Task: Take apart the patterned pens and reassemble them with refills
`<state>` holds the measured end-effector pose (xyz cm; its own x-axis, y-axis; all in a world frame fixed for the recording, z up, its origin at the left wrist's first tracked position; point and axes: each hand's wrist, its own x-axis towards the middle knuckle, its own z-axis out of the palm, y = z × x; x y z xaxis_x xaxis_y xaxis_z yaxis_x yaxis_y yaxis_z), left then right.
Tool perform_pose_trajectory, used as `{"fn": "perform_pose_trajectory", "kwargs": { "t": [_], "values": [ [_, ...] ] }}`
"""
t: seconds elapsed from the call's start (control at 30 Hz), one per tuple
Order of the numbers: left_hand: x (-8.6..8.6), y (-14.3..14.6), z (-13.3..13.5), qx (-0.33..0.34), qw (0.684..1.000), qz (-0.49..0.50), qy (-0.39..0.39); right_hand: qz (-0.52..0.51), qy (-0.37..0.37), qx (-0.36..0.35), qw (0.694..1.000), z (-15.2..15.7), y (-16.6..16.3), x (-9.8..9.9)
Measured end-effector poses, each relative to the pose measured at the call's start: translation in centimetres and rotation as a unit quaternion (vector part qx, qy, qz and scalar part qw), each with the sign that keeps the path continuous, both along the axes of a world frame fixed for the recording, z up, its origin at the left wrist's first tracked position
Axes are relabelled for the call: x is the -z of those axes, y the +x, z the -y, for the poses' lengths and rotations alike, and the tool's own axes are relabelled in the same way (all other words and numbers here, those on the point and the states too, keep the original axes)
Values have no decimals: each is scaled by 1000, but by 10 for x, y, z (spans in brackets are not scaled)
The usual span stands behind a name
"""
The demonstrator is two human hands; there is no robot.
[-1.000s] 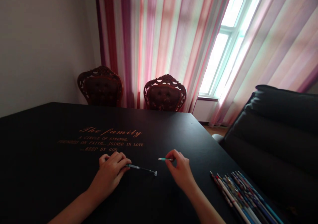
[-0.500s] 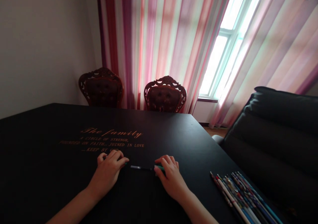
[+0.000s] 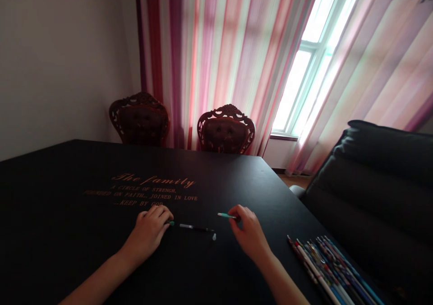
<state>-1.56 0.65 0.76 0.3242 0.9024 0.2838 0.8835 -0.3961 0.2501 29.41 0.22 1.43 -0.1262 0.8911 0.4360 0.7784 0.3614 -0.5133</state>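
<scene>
A thin pen refill (image 3: 194, 227), pale at its left end and dark toward the right, lies on the black table between my hands. Just beyond its right end is a tiny whitish piece (image 3: 214, 237). My left hand (image 3: 152, 224) rests on the table with fingers curled; a green pen part (image 3: 172, 223) pokes out at its fingertips, the rest hidden. Raised slightly to the right, my right hand (image 3: 248, 228) pinches a teal-green pen piece (image 3: 226, 215) that points left.
Several pens and pencils (image 3: 329, 264) lie side by side on the table (image 3: 84, 237) at the lower right. Two carved chairs (image 3: 226, 131) stand behind the far edge. A black leather seat (image 3: 375, 183) is at the right, near striped curtains (image 3: 230, 61) and a window.
My right hand has moved right, away from the refill, with the green pen piece, which now shows more. The small whitish piece has come into view. My left hand has barely moved.
</scene>
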Motion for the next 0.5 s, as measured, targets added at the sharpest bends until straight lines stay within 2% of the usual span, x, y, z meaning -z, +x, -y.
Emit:
{"fn": "perform_pose_trajectory", "kwargs": {
  "t": [0.17, 0.37, 0.5],
  "values": [
    [-16, -1, 4, 27, 999, -20, 7, -18, 44, -8, 999, -2, 3, -2],
    [-30, -2, 9, 66, 988, -117, 81, 21, -2, -21, 1000, 1, -1, 1],
    [-31, -3, 10, 69, 986, -115, 96, 13, -2, -8, 1000, 5, -3, -1]
  ]
}}
